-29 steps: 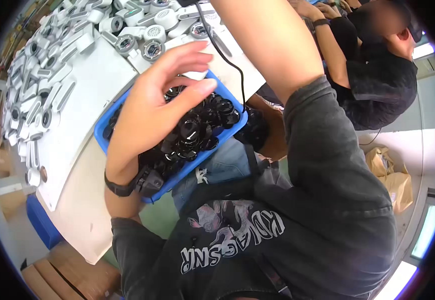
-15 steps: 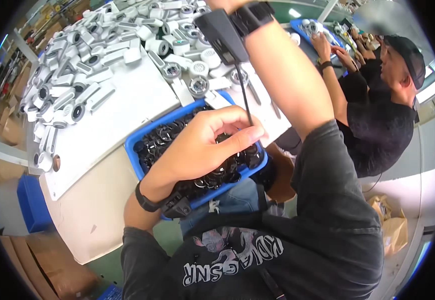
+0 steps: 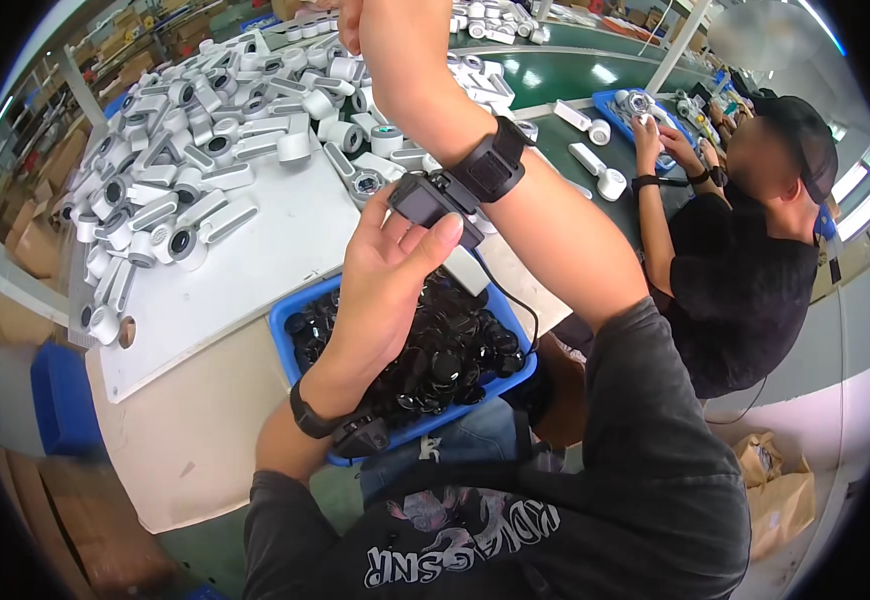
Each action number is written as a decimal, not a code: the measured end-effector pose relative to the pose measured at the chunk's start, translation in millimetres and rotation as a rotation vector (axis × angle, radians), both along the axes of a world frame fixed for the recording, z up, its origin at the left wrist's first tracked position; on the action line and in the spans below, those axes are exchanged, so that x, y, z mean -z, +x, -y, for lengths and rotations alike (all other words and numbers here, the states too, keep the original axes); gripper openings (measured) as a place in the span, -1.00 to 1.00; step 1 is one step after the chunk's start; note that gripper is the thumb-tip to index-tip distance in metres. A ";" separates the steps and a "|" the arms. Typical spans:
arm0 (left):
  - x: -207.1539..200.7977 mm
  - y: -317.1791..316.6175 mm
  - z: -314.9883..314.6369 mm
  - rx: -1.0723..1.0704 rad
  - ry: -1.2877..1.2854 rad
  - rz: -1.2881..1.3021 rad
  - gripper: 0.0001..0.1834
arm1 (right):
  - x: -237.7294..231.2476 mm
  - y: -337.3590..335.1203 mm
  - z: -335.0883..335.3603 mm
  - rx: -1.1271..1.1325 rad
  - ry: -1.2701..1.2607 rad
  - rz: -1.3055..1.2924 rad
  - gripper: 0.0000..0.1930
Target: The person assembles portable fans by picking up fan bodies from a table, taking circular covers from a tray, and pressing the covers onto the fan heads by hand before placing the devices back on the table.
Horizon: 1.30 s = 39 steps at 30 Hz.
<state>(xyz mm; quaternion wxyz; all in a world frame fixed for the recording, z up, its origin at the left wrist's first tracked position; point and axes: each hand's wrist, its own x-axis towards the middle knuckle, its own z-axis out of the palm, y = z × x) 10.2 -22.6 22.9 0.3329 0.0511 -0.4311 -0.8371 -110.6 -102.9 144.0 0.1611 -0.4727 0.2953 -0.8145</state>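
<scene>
Your left hand has risen off the blue tray of black parts and now pinches the small black device strapped at your right wrist. Your right hand reaches up past the frame edge; its grip can't be told. Beyond, white housings crowd the pale table, beside a green conveyor where a co-worker sits.

blue tray, black wrist device
</scene>
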 end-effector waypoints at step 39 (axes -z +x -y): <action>4.6 -3.5 1.5 -0.202 -0.205 0.034 -0.68 | 13.8 6.2 9.6 0.037 0.361 -0.641 -0.83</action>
